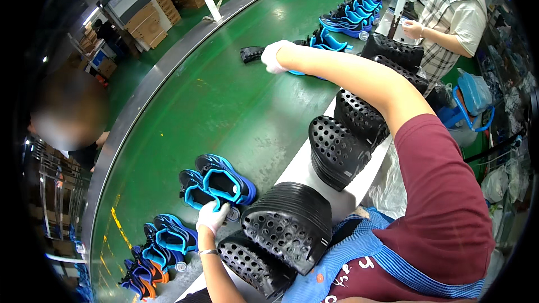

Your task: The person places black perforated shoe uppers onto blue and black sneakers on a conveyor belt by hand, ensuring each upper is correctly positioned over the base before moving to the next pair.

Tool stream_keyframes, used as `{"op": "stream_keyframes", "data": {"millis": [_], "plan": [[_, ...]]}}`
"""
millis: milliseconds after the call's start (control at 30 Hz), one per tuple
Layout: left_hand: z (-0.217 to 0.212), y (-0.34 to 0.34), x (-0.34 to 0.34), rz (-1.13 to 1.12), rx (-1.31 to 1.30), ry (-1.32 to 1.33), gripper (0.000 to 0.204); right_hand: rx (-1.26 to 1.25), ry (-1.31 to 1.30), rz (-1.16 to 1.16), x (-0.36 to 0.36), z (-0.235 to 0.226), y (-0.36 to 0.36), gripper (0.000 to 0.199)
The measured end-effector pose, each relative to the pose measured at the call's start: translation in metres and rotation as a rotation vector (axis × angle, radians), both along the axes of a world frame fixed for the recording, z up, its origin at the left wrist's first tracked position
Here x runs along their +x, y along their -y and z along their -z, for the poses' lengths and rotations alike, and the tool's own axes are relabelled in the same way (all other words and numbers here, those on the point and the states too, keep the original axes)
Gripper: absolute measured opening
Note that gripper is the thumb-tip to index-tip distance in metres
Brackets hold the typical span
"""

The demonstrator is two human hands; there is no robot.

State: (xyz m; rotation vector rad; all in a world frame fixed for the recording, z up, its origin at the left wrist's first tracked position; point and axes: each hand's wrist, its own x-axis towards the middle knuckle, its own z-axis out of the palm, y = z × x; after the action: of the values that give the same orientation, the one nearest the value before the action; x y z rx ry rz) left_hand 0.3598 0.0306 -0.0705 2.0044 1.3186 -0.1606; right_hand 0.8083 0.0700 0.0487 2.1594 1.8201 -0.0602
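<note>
My left hand (pixel 212 217), in a white glove, rests on the heel end of a pair of blue and black shoes (pixel 218 185) lying on the green conveyor belt (pixel 224 101). My right arm reaches far out across the belt. My right hand (pixel 273 56), also gloved in white, is closed over a blue and black shoe (pixel 323 40). A black perforated sole piece (pixel 251 54) lies just left of that hand on the belt.
Stacks of black perforated trays (pixel 289 221) (pixel 337 148) (pixel 393 50) line the white bench edge. More blue shoes (pixel 353 14) run up the belt; others (pixel 160 249) lie lower left. A person in a checked shirt (pixel 449 19) works at the upper right. Cardboard boxes (pixel 149 22) stand behind.
</note>
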Motion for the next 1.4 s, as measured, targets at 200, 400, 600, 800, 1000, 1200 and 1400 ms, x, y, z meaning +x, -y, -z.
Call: {"op": "stream_keyframes", "data": {"millis": [200, 400, 600, 800, 1000, 1200, 1400], "plan": [[0.03, -0.007, -0.012, 0.029, 0.124, 0.011, 0.038, -0.008, 0.059, 0.059, 0.041, 0.03, -0.049, 0.029], [0.042, -0.009, -0.022, -0.002, 0.129, 0.081, 0.038, 0.011, 0.03, 0.09, 0.063, 0.063, -0.101, 0.031], [0.042, -0.005, -0.017, -0.004, 0.138, 0.109, 0.035, 0.074, -0.001, 0.182, 0.099, 0.11, -0.138, 0.037], [0.04, -0.003, -0.017, 0.017, 0.193, 0.078, 0.031, 0.088, 0.02, 0.157, 0.115, 0.137, -0.154, 0.053], [0.044, -0.003, -0.02, -0.007, 0.177, 0.069, 0.031, -0.088, -0.057, 0.002, 0.09, 0.131, -0.152, 0.036], [0.045, -0.003, -0.018, -0.004, 0.179, 0.087, 0.032, 0.069, -0.31, -0.163, 0.041, 0.072, -0.144, 0.024], [0.043, 0.006, -0.02, -0.023, 0.295, 0.179, 0.032, 0.017, -0.826, -0.484, -0.031, -0.006, -0.084, 0.045]]}}
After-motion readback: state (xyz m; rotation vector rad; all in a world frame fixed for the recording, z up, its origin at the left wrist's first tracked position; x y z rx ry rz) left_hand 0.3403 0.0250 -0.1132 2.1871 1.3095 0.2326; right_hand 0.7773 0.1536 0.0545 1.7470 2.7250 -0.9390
